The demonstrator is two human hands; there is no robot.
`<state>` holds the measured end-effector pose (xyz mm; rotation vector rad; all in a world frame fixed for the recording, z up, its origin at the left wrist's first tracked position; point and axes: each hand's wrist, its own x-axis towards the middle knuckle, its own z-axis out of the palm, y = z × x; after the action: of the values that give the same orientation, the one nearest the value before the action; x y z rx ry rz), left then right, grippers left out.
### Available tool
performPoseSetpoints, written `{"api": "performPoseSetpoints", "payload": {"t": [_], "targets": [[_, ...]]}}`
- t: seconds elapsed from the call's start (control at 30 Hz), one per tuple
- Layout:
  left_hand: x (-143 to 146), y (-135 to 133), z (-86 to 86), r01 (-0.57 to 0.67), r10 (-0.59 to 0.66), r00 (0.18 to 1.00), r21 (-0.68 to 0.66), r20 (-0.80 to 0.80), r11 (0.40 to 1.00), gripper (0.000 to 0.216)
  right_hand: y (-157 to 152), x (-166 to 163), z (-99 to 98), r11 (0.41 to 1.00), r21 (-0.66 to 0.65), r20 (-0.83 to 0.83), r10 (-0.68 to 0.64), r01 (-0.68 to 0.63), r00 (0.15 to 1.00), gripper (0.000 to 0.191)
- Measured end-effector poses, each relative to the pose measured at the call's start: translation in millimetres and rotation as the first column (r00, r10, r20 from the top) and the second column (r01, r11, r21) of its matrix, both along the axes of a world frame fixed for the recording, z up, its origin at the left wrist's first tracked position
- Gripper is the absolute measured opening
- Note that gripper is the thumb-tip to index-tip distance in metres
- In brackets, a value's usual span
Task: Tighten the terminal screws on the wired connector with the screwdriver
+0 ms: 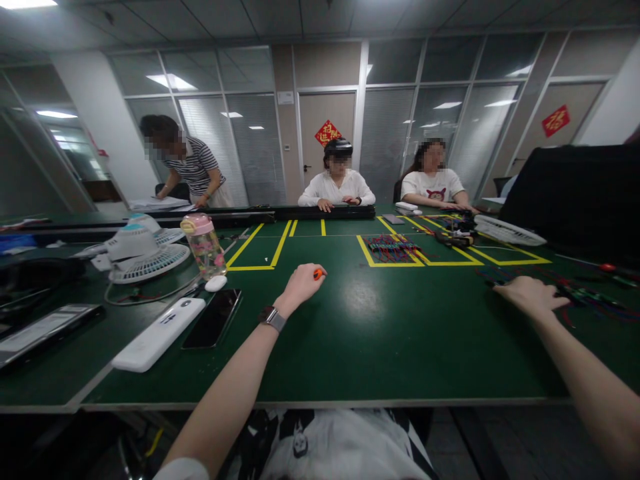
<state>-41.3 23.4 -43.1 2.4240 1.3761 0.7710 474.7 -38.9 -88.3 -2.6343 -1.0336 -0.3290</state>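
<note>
My left hand [303, 287], with a watch [273, 318] at its wrist, is closed above the middle of the green table [380, 353]. An orange tip with a dark part [318, 274] sticks out of its fist; the rest of that small object is hidden by the fingers. Over on the right, my right hand [530, 293] reaches to the near end of a loose bundle of thin coloured wires with small green boards [595, 293]. Its fingers look spread, and I cannot make out a firm grip on the wires.
On the left are a white phone or power bank [160, 333], a black phone [213, 319], a pink-lidded bottle [203, 247] and a white fan [147, 263]. A wire pile [393, 249] lies within yellow tape [367, 253]. Several people are across the table.
</note>
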Motion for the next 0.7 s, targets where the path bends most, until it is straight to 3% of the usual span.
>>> {"api": "performPoseSetpoints", "payload": {"t": [0.03,0.13,0.43,0.7], "targets": [[0,0,0.2,0.002,-0.002,1.0,-0.002,-0.004,1.0,0.021,-1,-1,1.1,0.996,-0.023,-0.126,-0.087,0.085,0.988,0.051],[0,-1,0.6,0.004,-0.005,1.0,-0.014,-0.012,1.0,0.021,-2,-1,3.5,0.993,-0.019,-0.239,-0.115,0.114,0.964,0.061],[2,1,-2.2,-0.014,0.015,0.999,0.038,-0.048,0.999,0.021,3,-5,7.6,0.981,-0.003,-0.233,-0.189,0.194,0.954,0.051],[-1,5,-7.3,0.026,-0.025,1.0,0.06,-0.016,0.998,0.02,7,10,1.7,0.983,0.032,-0.208,-0.173,0.183,0.963,0.04]]}}
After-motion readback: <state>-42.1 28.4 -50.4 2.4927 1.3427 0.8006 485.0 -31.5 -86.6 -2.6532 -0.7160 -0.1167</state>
